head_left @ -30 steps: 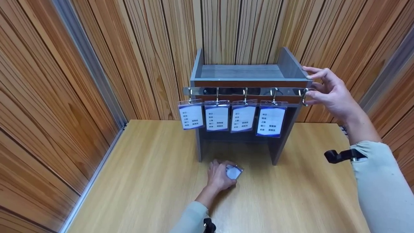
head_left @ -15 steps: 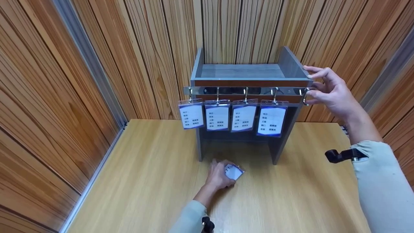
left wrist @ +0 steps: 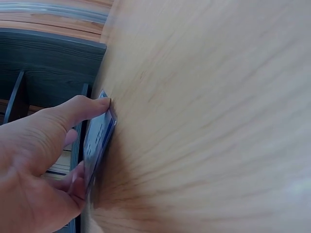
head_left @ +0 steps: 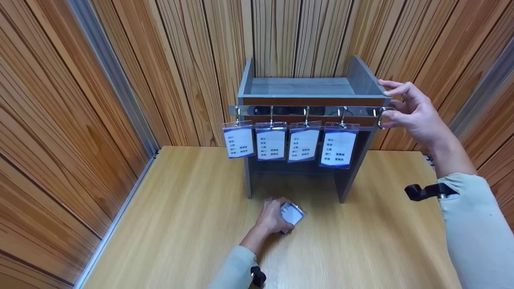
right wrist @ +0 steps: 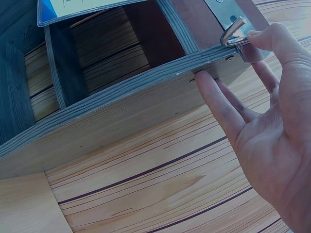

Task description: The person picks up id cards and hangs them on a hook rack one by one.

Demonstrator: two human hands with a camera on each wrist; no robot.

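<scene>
wall panelling: vertical wood slats [head_left: 80, 100] run behind and to the left of the scene.
table: a pale wooden table [head_left: 180, 224] carries everything below.
left hand: the left hand [head_left: 272, 218] rests low on the table just in front of the shelf, thumb and fingers pinching a badge holder [head_left: 292, 214]; the wrist view shows the card [left wrist: 97, 141] lifted on edge, one side still on the wood.
hanging badges: four badge holders [head_left: 271, 143] hang side by side from hooks on a metal rail [head_left: 305, 110] across the shelf's front.
shelf: a small grey shelf [head_left: 301, 86] stands against the back wall, its open top tray bare.
empty hook: the fifth hook [head_left: 379, 117], at the rail's right end, carries no badge.
right hand: the right hand [head_left: 411, 110] is at the shelf's upper right corner, thumb on the empty hook [right wrist: 234, 34] and straight fingers laid against the shelf's side panel [right wrist: 146, 107]; it grasps nothing.
sleeve: a light grey sleeve [head_left: 474, 233] covers the right forearm, a black camera mount [head_left: 425, 191] strapped at the wrist.
</scene>
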